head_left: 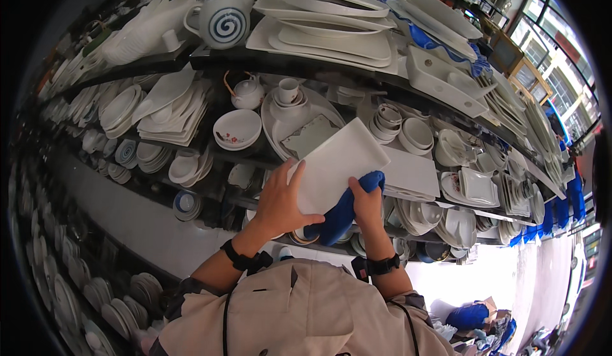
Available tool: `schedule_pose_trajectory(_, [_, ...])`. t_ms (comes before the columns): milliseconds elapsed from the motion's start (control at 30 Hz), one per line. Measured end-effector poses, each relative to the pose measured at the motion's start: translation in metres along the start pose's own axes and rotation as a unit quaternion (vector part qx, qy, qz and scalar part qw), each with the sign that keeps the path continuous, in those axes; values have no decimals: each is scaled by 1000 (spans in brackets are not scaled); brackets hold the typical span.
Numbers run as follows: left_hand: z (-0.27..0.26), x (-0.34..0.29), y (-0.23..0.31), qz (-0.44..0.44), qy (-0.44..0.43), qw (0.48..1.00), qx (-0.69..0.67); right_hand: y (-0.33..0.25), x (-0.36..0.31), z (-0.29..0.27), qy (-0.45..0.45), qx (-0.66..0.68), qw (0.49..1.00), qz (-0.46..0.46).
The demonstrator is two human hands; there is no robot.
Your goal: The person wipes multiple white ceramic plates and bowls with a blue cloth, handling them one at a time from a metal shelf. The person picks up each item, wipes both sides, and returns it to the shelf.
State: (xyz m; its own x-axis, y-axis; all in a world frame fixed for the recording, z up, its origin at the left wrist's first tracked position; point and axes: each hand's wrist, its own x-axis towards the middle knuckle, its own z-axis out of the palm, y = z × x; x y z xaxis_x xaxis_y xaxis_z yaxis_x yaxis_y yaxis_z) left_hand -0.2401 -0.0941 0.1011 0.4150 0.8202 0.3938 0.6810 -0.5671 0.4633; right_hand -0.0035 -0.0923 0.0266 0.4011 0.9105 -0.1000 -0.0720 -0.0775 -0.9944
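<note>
In the head view, one white rectangular plate is held up in front of the shelf, tilted, between both hands. The left hand grips its left side, fingers along the edge and thumb near the bottom corner. The right hand is closed on one blue cloth, bunched against the plate's lower right edge, the thumb at that edge. The work looks midway on this piece: plate and cloth are together in hand, and setting the plate down is not yet done. How much of it has been wiped, I cannot tell.

Counted nearby: one spiral-painted teapot, one smaller white teapot, one small white cup and one flower-patterned bowl facing out. The outer stacks are probably dozens of pieces, too dim and warped to count fairly.
</note>
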Motion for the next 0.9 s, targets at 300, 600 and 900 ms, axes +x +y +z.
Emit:
schedule_pose_trajectory(300, [-2,46,-87,51,-72,996,14,-2,50,65,26,90,995,37])
schedule_pose_trajectory(600, [28,78,-117,26,-28,999,-31,11,83,99,113,-22,993,2])
schedule_pose_trajectory(900, [53,92,-140,13,-33,999,-1,22,94,104,99,-243,964,-50])
